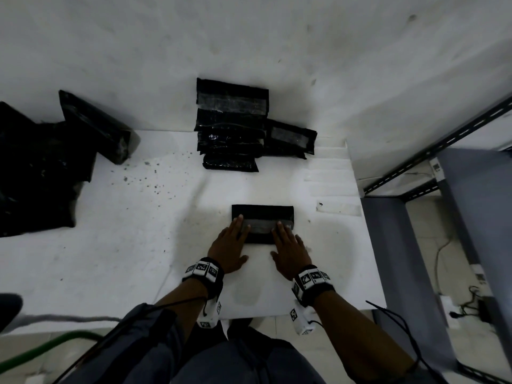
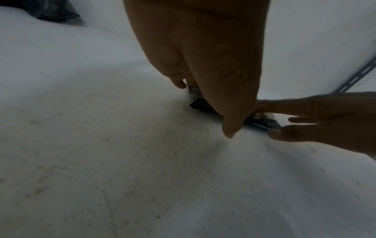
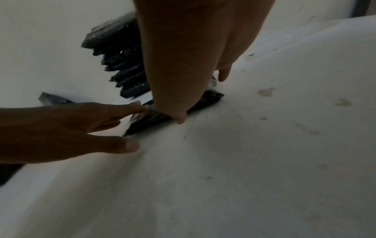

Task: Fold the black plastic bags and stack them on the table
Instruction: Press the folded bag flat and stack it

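Folded bag lies flat on the white worktop, near the front edge, well short of the stack of done bags at the back. Left hand and right hand both flat on it, fingers straight, one at each end, thumbs off on the worktop. Grip on both sides: released, pressing only, nothing grasped. Looks like the crease-flattening step. To do it well: keep palms low, sweep outward from the centre to push air out, hold both ends so the plastic doesn't spring open. Slippery film, so lift it by pinching both short edges together before moving it to the stack. Unfolded bags wait far left
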